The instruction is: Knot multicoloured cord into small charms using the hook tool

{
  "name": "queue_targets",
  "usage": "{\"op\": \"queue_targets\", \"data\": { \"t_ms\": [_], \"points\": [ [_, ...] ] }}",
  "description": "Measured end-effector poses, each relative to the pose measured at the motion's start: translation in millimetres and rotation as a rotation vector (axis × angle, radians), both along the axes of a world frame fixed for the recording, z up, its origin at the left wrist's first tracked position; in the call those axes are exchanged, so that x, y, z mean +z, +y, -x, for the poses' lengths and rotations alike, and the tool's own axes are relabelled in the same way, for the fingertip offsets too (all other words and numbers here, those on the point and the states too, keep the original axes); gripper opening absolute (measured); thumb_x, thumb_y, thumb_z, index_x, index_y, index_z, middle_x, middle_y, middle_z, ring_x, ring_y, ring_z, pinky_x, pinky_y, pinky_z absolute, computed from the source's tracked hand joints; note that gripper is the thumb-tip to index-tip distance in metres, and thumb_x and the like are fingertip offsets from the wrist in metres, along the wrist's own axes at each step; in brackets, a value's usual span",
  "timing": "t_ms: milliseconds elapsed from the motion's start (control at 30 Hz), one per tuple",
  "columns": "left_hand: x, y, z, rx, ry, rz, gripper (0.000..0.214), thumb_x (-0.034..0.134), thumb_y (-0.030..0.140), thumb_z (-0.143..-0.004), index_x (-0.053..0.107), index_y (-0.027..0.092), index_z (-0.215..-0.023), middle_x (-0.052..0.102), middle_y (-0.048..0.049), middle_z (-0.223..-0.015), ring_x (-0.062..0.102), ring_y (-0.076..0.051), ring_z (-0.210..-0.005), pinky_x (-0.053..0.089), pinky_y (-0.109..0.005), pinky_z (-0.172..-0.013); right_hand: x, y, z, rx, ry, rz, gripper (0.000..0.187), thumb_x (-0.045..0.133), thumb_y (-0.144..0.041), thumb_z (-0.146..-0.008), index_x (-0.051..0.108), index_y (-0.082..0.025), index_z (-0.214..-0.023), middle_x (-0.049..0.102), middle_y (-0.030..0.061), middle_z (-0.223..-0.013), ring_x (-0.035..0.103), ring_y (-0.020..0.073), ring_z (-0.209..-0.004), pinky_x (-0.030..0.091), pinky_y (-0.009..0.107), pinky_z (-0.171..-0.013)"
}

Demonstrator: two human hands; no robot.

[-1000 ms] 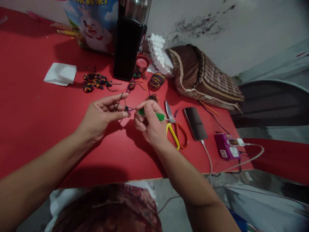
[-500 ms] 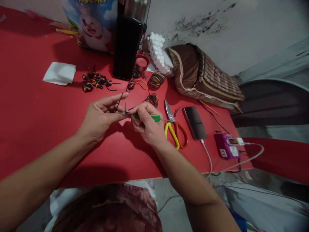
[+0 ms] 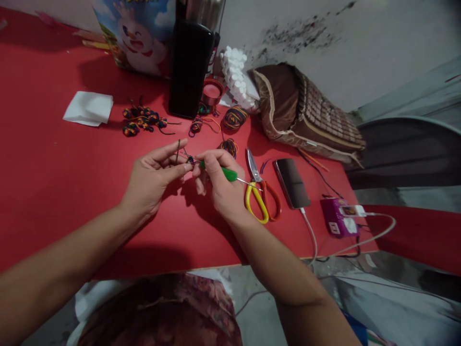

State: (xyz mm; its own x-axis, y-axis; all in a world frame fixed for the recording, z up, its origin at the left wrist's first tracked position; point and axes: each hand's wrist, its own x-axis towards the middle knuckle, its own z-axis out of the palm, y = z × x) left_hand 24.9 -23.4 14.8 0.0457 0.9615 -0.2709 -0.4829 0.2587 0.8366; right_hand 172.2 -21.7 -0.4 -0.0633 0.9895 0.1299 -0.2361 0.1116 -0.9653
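My right hand grips a crochet hook by its green handle, a thin metal shaft sticking out at each end. Between the thumb and fingers of my left hand a small dark piece of crochet work is pinched. Dark yarn runs up over my raised left index finger. The hook's left tip is at the crochet work, its exact place in the stitches too small to make out. Behind my hands lie a loose bundle of multicolour yarn and a wound yarn ball.
Scissors with yellow and red handles lie right of my hand, beside a phone on a white cable. Knotted yarn pieces and a white tissue are at the left. A black upright object stands behind, near a brown cushion.
The hook has tilted, its right end dropping lower. My left fingertips have shifted slightly, and the small crochet work shows more clearly between my hands.
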Motion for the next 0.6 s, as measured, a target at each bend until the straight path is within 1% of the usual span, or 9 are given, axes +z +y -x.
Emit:
{"op": "queue_targets", "data": {
  "t_ms": [100,167,267,367,500,600],
  "points": [
    [1.1,0.0,-0.9,-0.004,-0.054,0.007,0.047,0.088,0.012,-0.071,0.081,0.02,-0.116,0.076,0.0004,-0.075,0.071,-0.014,-0.067,0.059,-0.028,-0.066,1.7,-0.7,-0.6,-0.015,-0.028,0.002,0.034,0.072,-0.056,-0.096,0.065,-0.022,-0.096,0.071,-0.0047,-0.072,0.057,0.0064,-0.045,0.043,0.021,-0.042],
    [0.5,0.7,-1.3,-0.003,-0.075,0.008,0.042,0.087,0.015,-0.074,0.081,0.019,-0.116,0.074,0.0008,-0.073,0.071,-0.014,-0.068,0.06,-0.028,-0.069,2.5,-1.2,-0.7,-0.023,-0.034,-0.003,0.035,0.072,-0.056,-0.095,0.065,-0.022,-0.095,0.071,-0.0048,-0.072,0.058,0.0064,-0.045,0.043,0.021,-0.043],
    [-2.4,2.6,-1.5,0.002,-0.056,-0.013,0.04,0.088,0.018,-0.074,0.081,0.018,-0.114,0.074,0.0015,-0.069,0.07,-0.013,-0.065,0.059,-0.028,-0.069,3.6,-2.1,-0.3,-0.013,-0.026,-0.008,0.034,0.073,-0.054,-0.095,0.065,-0.022,-0.094,0.07,-0.005,-0.071,0.058,0.0062,-0.045,0.045,0.021,-0.043],
    [-5.2,4.1,-1.6,-0.002,-0.034,-0.036,0.044,0.09,0.017,-0.073,0.081,0.018,-0.116,0.073,0.0017,-0.068,0.07,-0.013,-0.064,0.059,-0.028,-0.067,4.4,-2.6,0.2,0.004,-0.014,-0.001,0.034,0.074,-0.054,-0.095,0.065,-0.021,-0.094,0.07,-0.0051,-0.071,0.057,0.0062,-0.045,0.044,0.021,-0.043],
    [-5.8,4.4,-1.8,-0.015,-0.012,-0.063,0.051,0.091,0.016,-0.071,0.08,0.019,-0.12,0.076,0.0005,-0.072,0.072,-0.014,-0.066,0.06,-0.029,-0.069,3.7,-1.7,-0.5,0.008,-0.025,0.025,0.037,0.073,-0.058,-0.094,0.065,-0.022,-0.094,0.071,-0.0044,-0.072,0.057,0.0066,-0.045,0.044,0.021,-0.042],
    [-5.8,4.0,-1.9,-0.023,-0.017,-0.064,0.052,0.09,0.014,-0.07,0.079,0.02,-0.121,0.077,0.0001,-0.074,0.072,-0.014,-0.066,0.061,-0.029,-0.069,1.8,-0.5,-1.0,0.02,-0.023,0.016,0.037,0.072,-0.058,-0.094,0.065,-0.022,-0.094,0.071,-0.0044,-0.071,0.057,0.0066,-0.044,0.044,0.021,-0.042]
  ]
}}
